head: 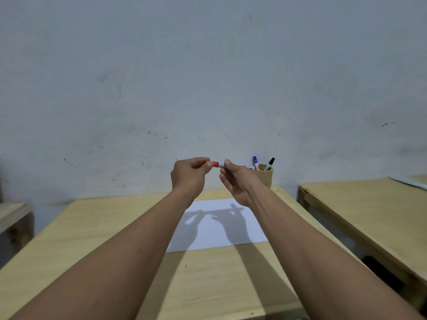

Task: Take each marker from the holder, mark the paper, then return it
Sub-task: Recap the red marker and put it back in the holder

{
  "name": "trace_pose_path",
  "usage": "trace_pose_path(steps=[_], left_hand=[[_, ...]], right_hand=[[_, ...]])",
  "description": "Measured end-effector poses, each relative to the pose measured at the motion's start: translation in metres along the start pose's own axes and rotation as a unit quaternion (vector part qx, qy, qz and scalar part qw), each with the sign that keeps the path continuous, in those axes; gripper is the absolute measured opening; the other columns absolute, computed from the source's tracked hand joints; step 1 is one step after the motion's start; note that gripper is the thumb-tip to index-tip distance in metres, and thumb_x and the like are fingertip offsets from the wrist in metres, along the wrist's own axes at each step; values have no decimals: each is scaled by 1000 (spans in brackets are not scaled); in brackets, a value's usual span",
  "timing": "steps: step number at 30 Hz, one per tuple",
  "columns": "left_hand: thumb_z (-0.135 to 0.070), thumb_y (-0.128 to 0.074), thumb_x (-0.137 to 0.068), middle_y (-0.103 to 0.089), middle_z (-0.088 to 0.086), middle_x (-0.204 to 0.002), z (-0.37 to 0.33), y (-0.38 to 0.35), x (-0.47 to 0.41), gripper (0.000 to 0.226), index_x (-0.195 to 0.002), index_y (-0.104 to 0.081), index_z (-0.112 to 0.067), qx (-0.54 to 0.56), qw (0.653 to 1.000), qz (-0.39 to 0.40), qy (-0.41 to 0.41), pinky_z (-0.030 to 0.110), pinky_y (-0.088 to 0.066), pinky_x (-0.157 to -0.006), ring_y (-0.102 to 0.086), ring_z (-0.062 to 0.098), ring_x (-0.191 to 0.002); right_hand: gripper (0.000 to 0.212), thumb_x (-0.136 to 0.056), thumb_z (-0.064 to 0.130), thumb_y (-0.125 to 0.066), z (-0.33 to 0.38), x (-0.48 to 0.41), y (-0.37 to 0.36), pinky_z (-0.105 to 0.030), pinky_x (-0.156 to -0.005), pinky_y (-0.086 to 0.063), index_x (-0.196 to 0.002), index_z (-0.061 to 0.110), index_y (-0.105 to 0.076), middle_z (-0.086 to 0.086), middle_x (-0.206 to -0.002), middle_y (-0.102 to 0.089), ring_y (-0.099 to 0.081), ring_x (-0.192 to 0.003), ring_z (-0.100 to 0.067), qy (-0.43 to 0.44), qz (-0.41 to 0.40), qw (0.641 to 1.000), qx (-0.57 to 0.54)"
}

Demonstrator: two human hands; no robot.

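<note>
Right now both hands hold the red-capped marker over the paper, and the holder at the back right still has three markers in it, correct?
Not quite: the head view shows two markers in the holder, a blue-capped marker and a black-capped marker, not three. The rest stands: the left hand and right hand hold the red-capped marker over the paper.

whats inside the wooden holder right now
Two markers stand in the holder: a blue-capped one and a black-capped one, both leaning. Their lower ends are hidden by the holder wall, and the right hand covers its left side.
</note>
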State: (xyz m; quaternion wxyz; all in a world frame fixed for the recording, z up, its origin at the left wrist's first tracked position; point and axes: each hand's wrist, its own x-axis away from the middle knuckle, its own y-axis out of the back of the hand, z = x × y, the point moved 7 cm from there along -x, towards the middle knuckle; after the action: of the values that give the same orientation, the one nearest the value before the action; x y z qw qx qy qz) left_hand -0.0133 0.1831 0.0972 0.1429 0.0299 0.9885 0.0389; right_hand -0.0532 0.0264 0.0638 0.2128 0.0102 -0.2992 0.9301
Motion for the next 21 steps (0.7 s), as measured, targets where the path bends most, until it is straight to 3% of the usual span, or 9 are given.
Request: trace_pose_path(steps=[2,4,5,8,11,14,18,21], left_hand=[[-26,-72,-89,-76,-6,-111,-9,-8,4,19,-106,-79,-21,-19,1000,-8,-20,20,-42,-86,-65,10,-104],[-26,-69,-92,-75,-7,-115,-18,-17,6,21,-110,-78,-21,-39,998,-11,-38,17,-38,-84,-61,6,-100],[-26,-67,-93,-74,-7,-115,-22,-22,6,21,-110,-78,-21,-48,998,-11,-49,17,-38,-84,-59,5,-98],[-26,-64,-95,-75,-7,-110,-36,-37,3,19,-105,-79,-24,-76,993,-14,-87,21,-42,-85,-62,8,-98],[-29,-63,-94,-76,-9,-106,-45,-55,-5,22,-110,-77,-25,-100,989,-9,-105,26,-48,-86,-65,11,-98],[-32,-62,-94,-75,-9,-107,-51,-80,-15,28,-119,-74,-26,-113,986,20,-123,28,-49,-91,-65,11,-102],[-33,-47,-100,-72,-3,-117,-42,-111,-27,36,-128,-67,-22,-121,986,28,-113,30,-44,-96,-60,17,-115],[-21,-42,-100,-68,1,-128,-12,-134,-38,38,-131,-63,-19,-142,986,39,-72,29,-42,-94,-57,21,-122]], right_hand=[[34,-91,11,-76,3,-2,4,-22,-55,-60,-117,-8,-65,-7,-70,-71,-70,-60,-11,27,-36,999,13],[58,-94,12,-71,11,-4,10,-22,-59,-57,-146,0,-47,-7,-73,-69,-66,-58,-14,77,-61,994,53],[57,-97,13,-65,16,-2,11,-25,-61,-57,-149,4,-42,-9,-76,-67,-63,-60,-16,98,-63,990,79],[26,-102,14,-49,31,6,14,-29,-63,-59,-122,3,-61,-13,-86,-66,-64,-66,-17,113,-52,972,200],[24,-97,7,-46,45,6,22,-27,-54,-54,-115,8,-61,-10,-81,-68,-64,-62,-17,144,-40,938,314],[17,-98,18,-58,59,-4,36,-25,-48,-46,-112,11,-63,-7,-74,-68,-60,-56,-19,188,-46,889,416],[17,-97,29,-63,88,-23,55,-26,-55,-43,-108,19,-72,-2,-77,-64,-56,-62,-13,246,-83,824,504],[17,-98,29,-64,108,-46,70,-37,-67,-57,-101,16,-75,-2,-79,-68,-64,-70,-19,255,-92,816,510]])
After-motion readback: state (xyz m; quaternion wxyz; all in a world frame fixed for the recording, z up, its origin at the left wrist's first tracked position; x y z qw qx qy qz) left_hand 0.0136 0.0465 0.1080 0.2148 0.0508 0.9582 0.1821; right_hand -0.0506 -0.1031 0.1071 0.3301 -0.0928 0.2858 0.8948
